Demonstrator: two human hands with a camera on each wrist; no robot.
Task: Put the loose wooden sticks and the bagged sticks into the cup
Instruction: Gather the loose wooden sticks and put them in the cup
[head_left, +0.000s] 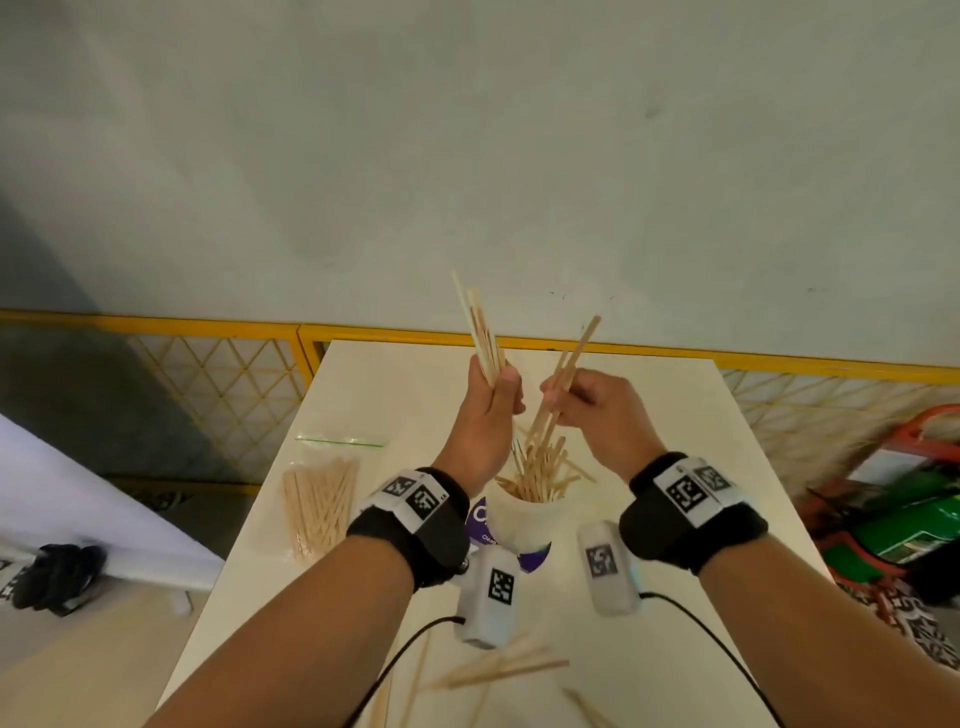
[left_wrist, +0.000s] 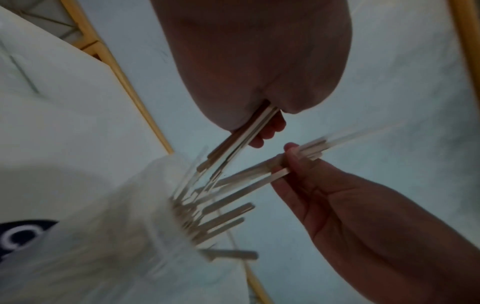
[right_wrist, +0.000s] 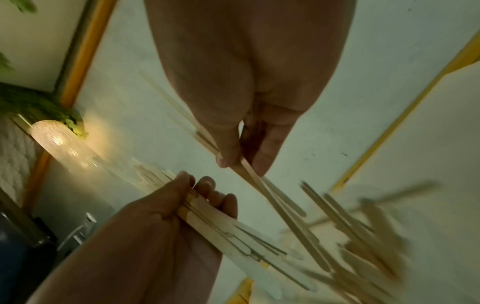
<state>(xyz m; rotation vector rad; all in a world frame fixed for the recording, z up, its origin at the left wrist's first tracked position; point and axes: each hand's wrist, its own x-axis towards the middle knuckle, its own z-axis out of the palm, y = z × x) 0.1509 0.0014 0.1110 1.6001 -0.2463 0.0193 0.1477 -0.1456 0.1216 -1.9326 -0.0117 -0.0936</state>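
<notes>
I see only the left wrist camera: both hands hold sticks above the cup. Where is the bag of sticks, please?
Observer: The bagged sticks lie flat on the table, to the left of the cup.
Operator: Are there also loose sticks on the table?
Observer: Yes, several loose sticks lie near the table's front edge, on the person's side of the cup.
</notes>
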